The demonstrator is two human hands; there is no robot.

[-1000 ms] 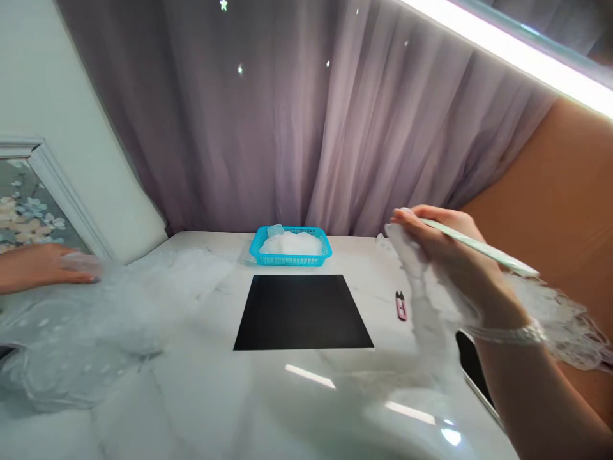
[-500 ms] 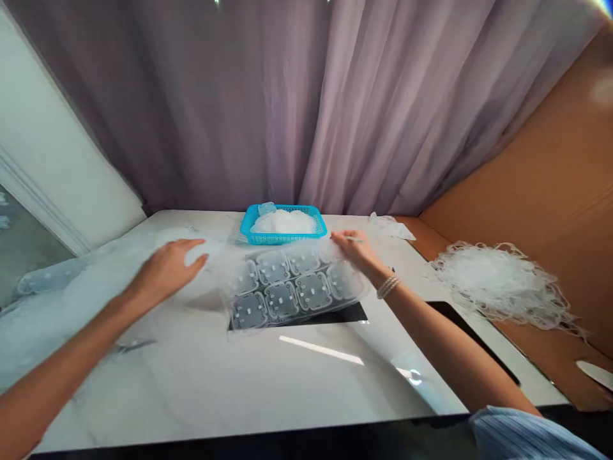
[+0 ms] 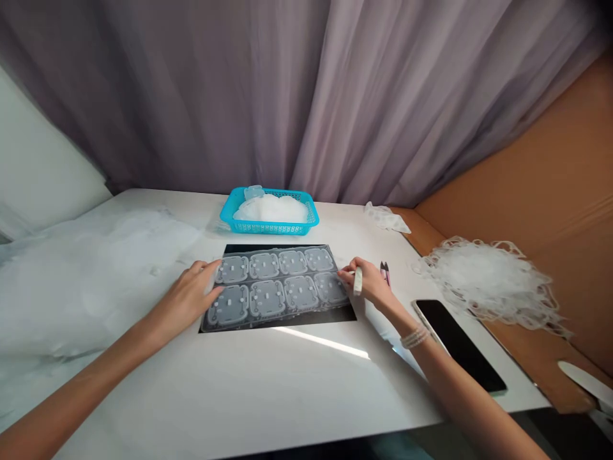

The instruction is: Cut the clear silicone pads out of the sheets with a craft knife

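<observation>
A clear molded plastic sheet (image 3: 282, 292) with several rounded-square sections in two rows lies on a black mat (image 3: 345, 313). My left hand (image 3: 194, 291) has its fingers and thumb closed on the sheet's left edge. At the right edge, my right hand (image 3: 366, 278) touches the sheet with its fingertips. Tucked in that same hand is a pale stick-like tool (image 3: 358, 281); its working end is hidden.
A blue basket (image 3: 268, 228) of white, translucent pieces stands behind the mat. Clear plastic sheets (image 3: 96, 275) are heaped at left. To the right are a phone (image 3: 462, 345), two dark-tipped pens (image 3: 385, 271), a crumpled clear bag (image 3: 387, 218) and a pile of plastic offcuts (image 3: 493, 281).
The plastic sheet has come down flat onto the black mat. My left hand has moved from open air to its left edge, and my right hand has lowered along with the sheet.
</observation>
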